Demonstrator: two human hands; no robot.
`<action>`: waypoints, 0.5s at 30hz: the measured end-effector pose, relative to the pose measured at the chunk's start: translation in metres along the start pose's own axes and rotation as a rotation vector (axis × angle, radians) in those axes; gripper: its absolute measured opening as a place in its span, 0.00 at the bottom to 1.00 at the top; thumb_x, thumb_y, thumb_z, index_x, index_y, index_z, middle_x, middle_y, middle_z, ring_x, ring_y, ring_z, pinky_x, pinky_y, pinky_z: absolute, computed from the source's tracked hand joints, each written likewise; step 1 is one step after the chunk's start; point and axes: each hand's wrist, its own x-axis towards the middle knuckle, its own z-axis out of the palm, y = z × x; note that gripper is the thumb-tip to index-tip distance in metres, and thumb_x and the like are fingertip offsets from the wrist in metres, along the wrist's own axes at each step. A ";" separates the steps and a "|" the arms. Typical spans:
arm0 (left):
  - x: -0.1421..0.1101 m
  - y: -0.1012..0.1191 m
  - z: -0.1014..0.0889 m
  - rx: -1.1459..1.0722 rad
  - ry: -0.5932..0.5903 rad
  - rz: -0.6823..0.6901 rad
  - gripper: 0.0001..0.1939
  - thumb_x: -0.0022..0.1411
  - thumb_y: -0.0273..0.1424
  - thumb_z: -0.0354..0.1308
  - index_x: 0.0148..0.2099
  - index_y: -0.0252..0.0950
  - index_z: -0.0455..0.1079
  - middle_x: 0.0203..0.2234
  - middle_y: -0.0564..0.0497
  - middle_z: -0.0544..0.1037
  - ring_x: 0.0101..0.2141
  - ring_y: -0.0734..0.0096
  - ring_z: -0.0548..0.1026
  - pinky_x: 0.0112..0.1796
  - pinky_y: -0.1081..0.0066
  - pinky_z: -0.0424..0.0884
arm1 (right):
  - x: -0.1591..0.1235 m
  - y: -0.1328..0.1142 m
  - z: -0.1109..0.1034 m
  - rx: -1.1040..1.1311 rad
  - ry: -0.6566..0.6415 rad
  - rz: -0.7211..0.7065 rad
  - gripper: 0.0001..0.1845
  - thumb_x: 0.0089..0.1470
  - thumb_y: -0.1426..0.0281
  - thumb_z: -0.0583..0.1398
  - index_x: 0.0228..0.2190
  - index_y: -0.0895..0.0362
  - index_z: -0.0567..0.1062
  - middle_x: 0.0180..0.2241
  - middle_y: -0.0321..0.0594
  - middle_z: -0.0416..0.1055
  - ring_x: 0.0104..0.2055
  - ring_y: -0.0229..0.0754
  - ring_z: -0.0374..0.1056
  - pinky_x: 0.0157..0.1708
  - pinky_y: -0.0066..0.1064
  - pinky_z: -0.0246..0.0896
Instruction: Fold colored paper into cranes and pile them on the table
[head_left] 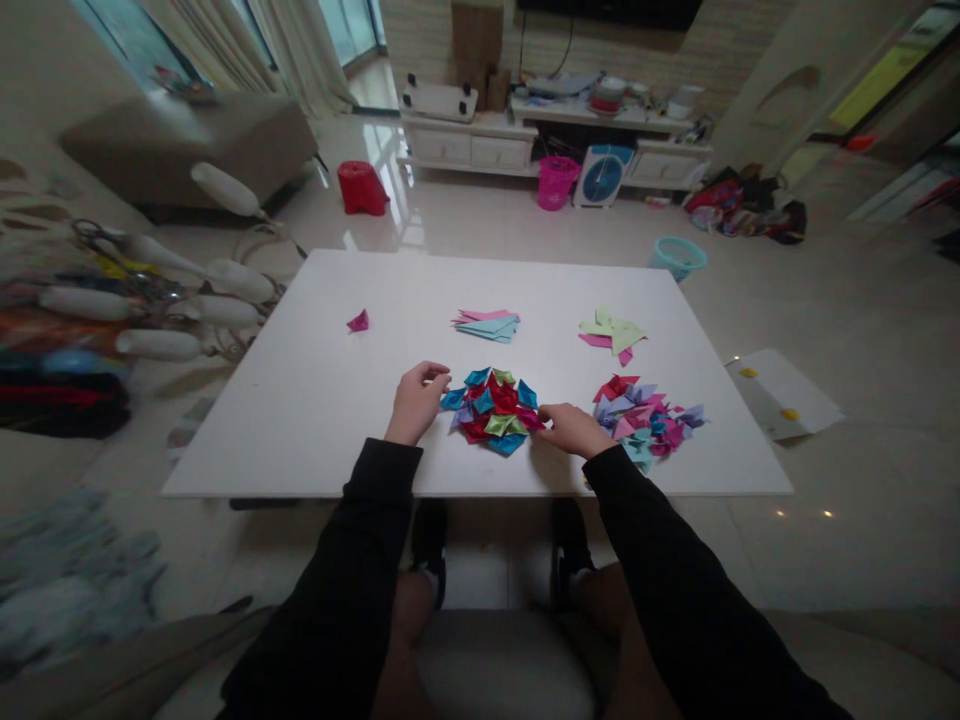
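Note:
A round cluster of folded paper pieces in red, blue and green lies on the white table in front of me. My left hand rests at its left edge with fingers curled, touching a blue piece. My right hand lies at its right edge, fingers pinched on a pink-red piece of the cluster. A loose pile of pink, purple and teal folded pieces sits just right of my right hand.
A stack of flat blue and pink papers and some green and pink papers lie farther back. A single pink folded piece sits at the left. White paper lies on the floor to the right; clutter stands at the left.

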 end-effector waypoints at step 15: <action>0.048 -0.057 -0.028 0.169 0.093 -0.178 0.14 0.52 0.32 0.59 0.43 0.36 0.70 0.34 0.47 0.77 0.35 0.63 0.78 0.35 0.68 0.71 | -0.007 -0.001 -0.023 0.052 -0.056 0.035 0.20 0.61 0.54 0.60 0.45 0.55 0.79 0.47 0.48 0.79 0.49 0.50 0.74 0.42 0.34 0.63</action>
